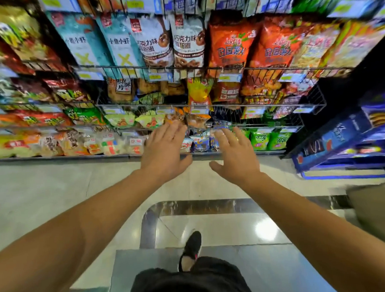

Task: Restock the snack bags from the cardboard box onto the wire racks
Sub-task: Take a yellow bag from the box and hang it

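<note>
Black shoe (191, 248) stands nearest on the floor (44, 187). Beyond it, left hand (164, 150) and right hand (235, 157) reach out, fingers straight and apart, holding nothing. Farther off, snack bags (188, 42) fill the wire racks (205, 69). At far right, a cardboard box (378, 212) shows.

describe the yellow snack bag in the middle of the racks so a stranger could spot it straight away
Start at the two orange chip bags on the upper wire rack. Drop one tier, just below their left edge: the yellow bag stands upright there, above the left hand. It is the only bright yellow bag among brown and red-orange neighbours.
</note>
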